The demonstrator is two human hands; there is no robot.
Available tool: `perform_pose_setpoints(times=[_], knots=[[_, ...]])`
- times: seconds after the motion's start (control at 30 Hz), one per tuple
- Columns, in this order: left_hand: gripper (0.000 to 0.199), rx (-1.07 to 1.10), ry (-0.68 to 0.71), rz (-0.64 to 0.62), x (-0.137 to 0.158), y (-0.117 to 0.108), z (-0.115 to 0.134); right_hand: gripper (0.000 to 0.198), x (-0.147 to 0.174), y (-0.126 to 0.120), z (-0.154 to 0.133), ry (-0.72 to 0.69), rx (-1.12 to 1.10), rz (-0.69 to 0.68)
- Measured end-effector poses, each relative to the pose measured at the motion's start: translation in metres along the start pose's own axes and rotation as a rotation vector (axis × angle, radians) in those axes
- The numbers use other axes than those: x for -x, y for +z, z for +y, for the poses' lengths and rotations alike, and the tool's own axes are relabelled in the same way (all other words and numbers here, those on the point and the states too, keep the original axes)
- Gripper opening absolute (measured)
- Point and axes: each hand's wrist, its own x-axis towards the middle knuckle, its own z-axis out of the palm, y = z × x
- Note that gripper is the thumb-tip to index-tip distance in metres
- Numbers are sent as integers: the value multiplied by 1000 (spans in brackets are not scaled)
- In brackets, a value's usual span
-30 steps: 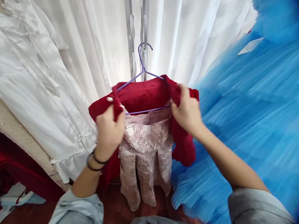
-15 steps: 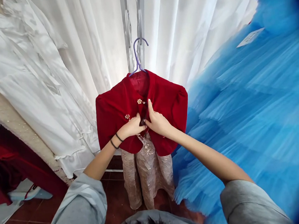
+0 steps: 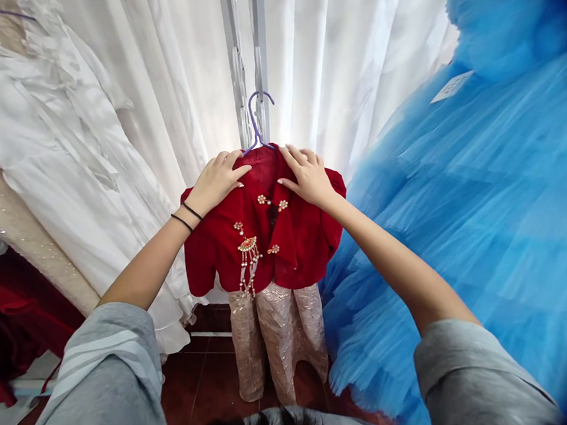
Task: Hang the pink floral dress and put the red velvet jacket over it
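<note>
A short red velvet jacket (image 3: pixel 302 264) hangs on a purple hanger (image 3: pixel 254 119) in front of me. My left hand (image 3: pixel 216 182) lies on the jacket's left shoulder beside the collar, fingers stretched and thumb apart. On the other side of the collar rests my right hand (image 3: pixel 307 174), its fingers spread over the fabric. Beaded flower fasteners (image 3: pixel 283 205) dot the front edges, which lie partly apart. A fan-shaped ornament (image 3: pixel 247 244) with bead tassels hangs on the left front panel. Below the jacket shows a shiny pinkish-beige skirt (image 3: pixel 277 339).
A metal rail (image 3: pixel 257 16) with the hanger below it runs before white curtains (image 3: pixel 176 70). A full blue tulle gown (image 3: pixel 453 224) fills the right side. White dresses (image 3: pixel 60 159) and a sparkly cream garment (image 3: pixel 26 222) hang at left, above a red tiled floor (image 3: pixel 194 385).
Both hands have left the front fasteners and moved up and outward to the shoulders by the collar. The beaded ornament and front edges are now uncovered.
</note>
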Motion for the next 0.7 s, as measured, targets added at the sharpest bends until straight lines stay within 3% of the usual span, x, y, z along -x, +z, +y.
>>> perform_pose_setpoints(times=[0.13, 0.27, 0.33, 0.43, 0.5, 0.63, 0.7], knots=[[14, 186, -20, 33, -12, -5, -16, 44, -27, -1, 13, 66, -158, 50], [15, 518, -243, 136, -27, -7, -39, 38, -60, 2, 21, 252, -264, 95], [20, 685, -390, 6, -32, -4, -48, 37, -74, 6, 26, 336, -300, -12], [30, 842, -525, -339, -30, 0, -56, 45, -79, 8, 33, 395, -378, -223], [36, 776, -479, -333, -22, -2, -56, 51, -67, 0, 32, 347, -376, -234], [50, 372, -126, 46, -3, -13, -37, 47, -18, -20, -1, 228, -89, 75], [54, 188, 89, 29, 4, -16, -20, 49, 9, -18, -28, 255, 37, 74]])
